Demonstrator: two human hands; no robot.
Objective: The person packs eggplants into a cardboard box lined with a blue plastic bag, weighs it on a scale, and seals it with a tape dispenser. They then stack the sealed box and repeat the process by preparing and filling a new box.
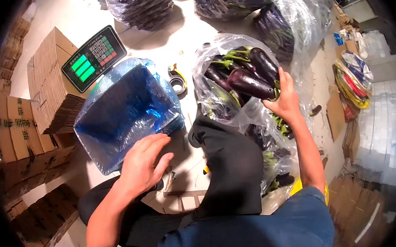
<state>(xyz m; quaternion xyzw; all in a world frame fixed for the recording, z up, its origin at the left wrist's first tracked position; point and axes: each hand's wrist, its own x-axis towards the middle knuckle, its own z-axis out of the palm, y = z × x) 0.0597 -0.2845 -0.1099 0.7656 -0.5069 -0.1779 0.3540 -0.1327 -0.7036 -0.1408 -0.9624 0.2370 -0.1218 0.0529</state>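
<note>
My left hand (146,161) hovers at the near rim of a box lined with blue plastic (114,102), its fingers stretched out and holding nothing. The inside of the box shows only the shiny liner. At my right, a clear plastic bag (201,59) lies opened around several dark purple eggplants (252,84) with green stems. My right hand (284,100) reaches in at the bag's right side, thumb and fingers spread apart around the ends of the upper eggplants. Its fingertips are right at their skins.
A scale display (93,58) with green lit digits leans behind the box. Flattened cartons (50,83) stand at left. A tape roll (177,83) lies between box and bag. More bagged eggplants (141,8) sit at the back, and loose ones (282,180) lie by my right knee.
</note>
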